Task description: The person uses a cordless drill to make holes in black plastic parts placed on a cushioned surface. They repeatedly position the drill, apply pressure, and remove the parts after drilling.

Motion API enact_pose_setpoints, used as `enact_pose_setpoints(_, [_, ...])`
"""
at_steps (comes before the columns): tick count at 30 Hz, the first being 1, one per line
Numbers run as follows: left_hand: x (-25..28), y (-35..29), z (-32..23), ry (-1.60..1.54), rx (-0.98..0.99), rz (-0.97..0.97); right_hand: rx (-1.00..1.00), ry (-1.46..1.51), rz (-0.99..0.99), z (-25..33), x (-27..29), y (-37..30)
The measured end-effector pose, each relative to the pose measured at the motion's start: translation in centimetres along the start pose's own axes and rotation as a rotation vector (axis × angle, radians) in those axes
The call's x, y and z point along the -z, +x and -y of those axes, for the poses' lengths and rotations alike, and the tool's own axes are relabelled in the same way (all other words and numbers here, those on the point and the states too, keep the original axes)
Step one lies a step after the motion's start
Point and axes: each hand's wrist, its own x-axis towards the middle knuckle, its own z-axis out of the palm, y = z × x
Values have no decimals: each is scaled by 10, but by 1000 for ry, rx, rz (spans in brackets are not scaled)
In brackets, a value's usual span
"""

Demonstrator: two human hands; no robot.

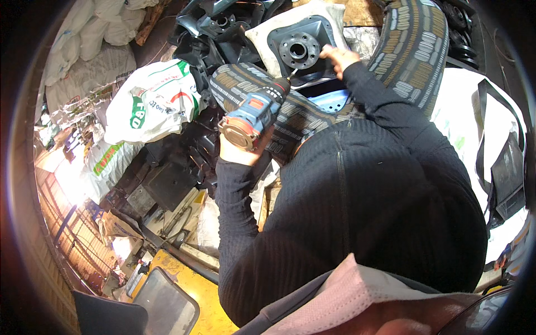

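My left hand (242, 153) is wrapped round the grip of a blue and red cordless drill (258, 109), mostly hidden under the drill body. The drill's chuck and thin bit slant up and to the right, the tip close to the lower edge of a dark metal part. That part (278, 54) is square, with a raised round flange (300, 51) that has a central bore and a ring of holes. It lies on a white cloth or sack (258, 34). At the flange's right edge, my right hand (341, 59) has its fingers curled together; what they pinch is too small to make out.
My patterned trouser legs (410, 50) spread either side of a blue metal piece with holes (329, 101). Dark metal parts (223, 25) pile up beyond. White printed bags (153, 103) lie left, a white bag (455, 106) right. A yellow machine panel (209, 304) is at lower left.
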Motion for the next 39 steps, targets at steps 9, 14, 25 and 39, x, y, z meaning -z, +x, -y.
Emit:
enact_pose_setpoints(9, [-14, 34, 31, 37, 98, 206, 205, -265, -256, 9, -15, 33])
enact_pose_setpoints(14, [-7, 65, 30, 81, 153, 368, 169, -322, -209, 12, -15, 32])
enact_pose_setpoints(25, [-3, 74, 30, -113, 412, 443, 216, -209, -189, 4, -20, 39])
enact_pose_setpoints(39, [-23, 81, 28, -84, 216, 447, 232, -92, -79, -9, -17, 43])
